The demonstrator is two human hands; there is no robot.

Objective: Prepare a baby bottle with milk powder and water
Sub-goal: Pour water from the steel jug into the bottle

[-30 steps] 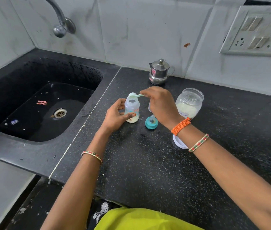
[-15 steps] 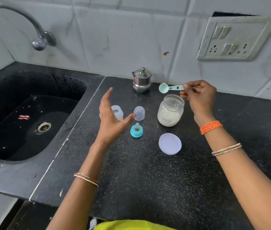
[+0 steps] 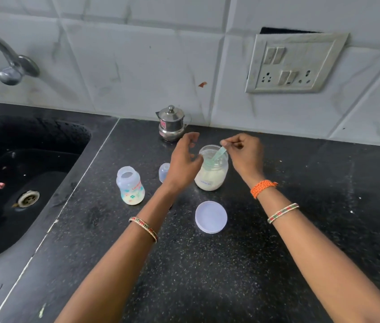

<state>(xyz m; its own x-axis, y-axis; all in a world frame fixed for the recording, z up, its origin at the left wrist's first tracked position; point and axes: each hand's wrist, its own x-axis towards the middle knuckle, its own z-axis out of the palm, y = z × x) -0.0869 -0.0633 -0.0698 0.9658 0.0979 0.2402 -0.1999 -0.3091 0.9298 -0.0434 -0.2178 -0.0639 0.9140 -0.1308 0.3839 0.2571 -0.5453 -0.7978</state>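
Note:
An open baby bottle with some pale powder at its bottom stands on the black counter. To its right stands a clear jar of milk powder, open. My right hand pinches the handle of a light green scoop that dips into the jar. My left hand hovers at the jar's left side, fingers apart, holding nothing. The clear bottle cap stands behind my left wrist. The teat ring is hidden by my left arm.
The jar's white lid lies flat in front of the jar. A small steel pot stands at the wall. A black sink with a tap lies to the left. A socket plate is on the wall.
My right hand has lowered the scoop from above the jar into it. My left hand moved right, from beside the bottle to the jar's left side.

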